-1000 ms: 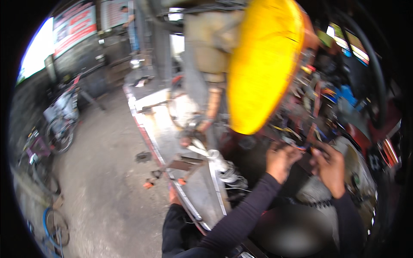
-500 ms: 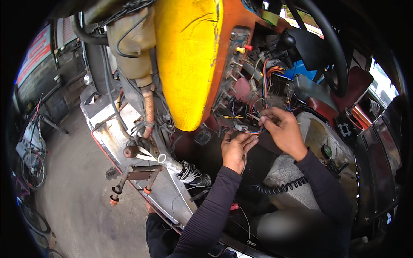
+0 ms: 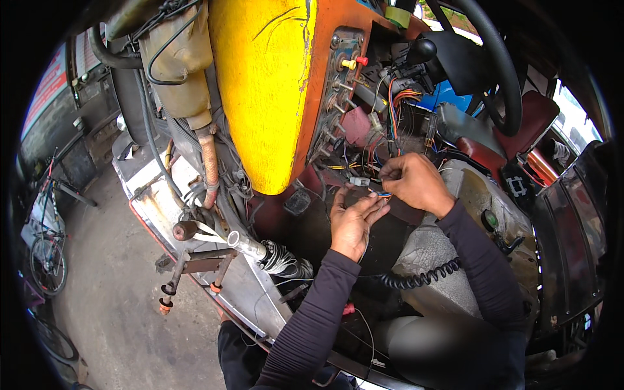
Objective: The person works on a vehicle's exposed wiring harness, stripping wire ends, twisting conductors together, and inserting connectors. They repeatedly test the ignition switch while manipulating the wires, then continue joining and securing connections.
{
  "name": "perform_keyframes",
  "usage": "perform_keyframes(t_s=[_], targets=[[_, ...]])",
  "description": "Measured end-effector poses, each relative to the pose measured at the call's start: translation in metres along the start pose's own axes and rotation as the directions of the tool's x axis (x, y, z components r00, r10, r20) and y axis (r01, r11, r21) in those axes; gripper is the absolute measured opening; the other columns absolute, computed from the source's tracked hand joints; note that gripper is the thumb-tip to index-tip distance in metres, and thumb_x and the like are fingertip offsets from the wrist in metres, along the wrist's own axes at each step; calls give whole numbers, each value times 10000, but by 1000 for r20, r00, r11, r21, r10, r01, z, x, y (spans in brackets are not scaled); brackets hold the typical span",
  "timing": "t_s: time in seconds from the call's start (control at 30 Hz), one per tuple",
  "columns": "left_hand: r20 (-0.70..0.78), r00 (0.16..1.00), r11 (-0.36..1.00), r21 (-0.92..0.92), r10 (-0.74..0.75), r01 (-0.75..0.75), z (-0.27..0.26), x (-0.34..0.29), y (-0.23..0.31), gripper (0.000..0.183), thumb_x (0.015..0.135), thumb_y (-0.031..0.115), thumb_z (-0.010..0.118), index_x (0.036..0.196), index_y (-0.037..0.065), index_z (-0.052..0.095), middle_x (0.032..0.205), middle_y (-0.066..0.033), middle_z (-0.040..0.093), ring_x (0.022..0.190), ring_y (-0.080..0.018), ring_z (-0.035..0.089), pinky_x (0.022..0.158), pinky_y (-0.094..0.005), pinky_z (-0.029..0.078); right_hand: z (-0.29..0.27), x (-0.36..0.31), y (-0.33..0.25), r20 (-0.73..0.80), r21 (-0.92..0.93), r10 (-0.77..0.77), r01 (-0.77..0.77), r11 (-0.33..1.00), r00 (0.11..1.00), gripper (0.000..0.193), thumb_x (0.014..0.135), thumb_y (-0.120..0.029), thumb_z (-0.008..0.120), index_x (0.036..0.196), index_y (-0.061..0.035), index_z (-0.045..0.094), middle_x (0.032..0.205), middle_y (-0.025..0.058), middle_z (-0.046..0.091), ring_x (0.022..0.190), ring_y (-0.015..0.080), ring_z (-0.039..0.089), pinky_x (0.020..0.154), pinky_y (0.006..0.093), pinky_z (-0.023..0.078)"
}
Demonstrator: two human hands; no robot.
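Observation:
My left hand [image 3: 354, 224] is palm up with its fingers curled and the thumb raised, holding a bundle of thin coloured wires [image 3: 384, 194]. A whitish plug connector [image 3: 359, 182] sits just beyond its fingertips. Close on the right, my right hand [image 3: 419, 185] is closed in a pinch above the bundle; whatever lies between its fingertips is too small or hidden to name. Beyond both hands, loose wiring [image 3: 392, 120] in orange, black and other colours hangs from the open steering column area.
A yellow and orange engine cover [image 3: 263, 91] rises ahead, with a switch panel [image 3: 344, 81] on its right side. The steering wheel [image 3: 510, 71] is at far right. A black coiled cord [image 3: 422, 276] crosses below my right forearm. A metal stand [image 3: 201, 266] is at left.
My right hand has turned, its fingers curling in more tightly near the wires. My left hand keeps hold of the bundle. The whole view has shifted slightly.

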State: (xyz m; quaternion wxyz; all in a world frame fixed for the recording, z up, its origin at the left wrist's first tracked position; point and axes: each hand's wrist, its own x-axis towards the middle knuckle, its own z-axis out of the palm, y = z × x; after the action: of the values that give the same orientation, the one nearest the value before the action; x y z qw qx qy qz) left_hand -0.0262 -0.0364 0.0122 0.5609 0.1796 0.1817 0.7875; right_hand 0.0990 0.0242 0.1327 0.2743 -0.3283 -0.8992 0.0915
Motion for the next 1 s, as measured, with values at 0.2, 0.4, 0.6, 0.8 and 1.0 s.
perform_keyframes(t_s=[0.2, 0.4, 0.6, 0.8, 1.0], targets=[[-6, 1000, 1000, 13, 16, -16, 3, -2, -1, 600, 927, -72, 638, 1427, 41, 327, 1042, -204, 684, 975, -344, 718, 933, -534, 605, 4, 9, 1, 48, -156, -53, 60, 986, 997, 217, 724, -179, 766, 858, -10, 787, 813, 212, 726, 829, 385, 719, 785, 451, 555], [-8, 1000, 1000, 21, 16, -16, 2, -2, -3, 582, 927, -59, 656, 1410, 42, 348, 1046, -192, 682, 960, -325, 720, 925, -509, 609, 8, 10, 3, 30, -128, -66, 70, 989, 997, 206, 732, -177, 759, 858, -16, 792, 821, 203, 734, 836, 378, 721, 814, 451, 560], [-5, 1000, 999, 32, 20, -20, 3, -3, -3, 582, 933, -54, 652, 1416, 42, 343, 1059, -190, 671, 982, -328, 716, 927, -506, 608, 10, 11, 1, 40, -136, -59, 64, 989, 997, 213, 732, -172, 753, 863, -8, 790, 817, 205, 734, 829, 376, 724, 812, 448, 561], [1, 1000, 999, 28, 17, -17, 4, -1, -3, 632, 934, -57, 642, 1458, 40, 301, 1074, -195, 661, 984, -335, 713, 934, -515, 604, 11, 12, 3, 28, -126, -60, 63, 990, 998, 210, 738, -173, 749, 864, -11, 790, 817, 202, 734, 834, 378, 720, 823, 455, 555], [0, 999, 999, -19, 37, -37, -4, 2, 0, 664, 912, -60, 663, 1454, 41, 294, 1065, -213, 671, 948, -336, 727, 904, -501, 616, 16, 16, 0, 43, -158, -135, 140, 977, 990, 204, 740, -177, 748, 865, -21, 789, 835, 200, 733, 879, 391, 695, 876, 472, 529]])
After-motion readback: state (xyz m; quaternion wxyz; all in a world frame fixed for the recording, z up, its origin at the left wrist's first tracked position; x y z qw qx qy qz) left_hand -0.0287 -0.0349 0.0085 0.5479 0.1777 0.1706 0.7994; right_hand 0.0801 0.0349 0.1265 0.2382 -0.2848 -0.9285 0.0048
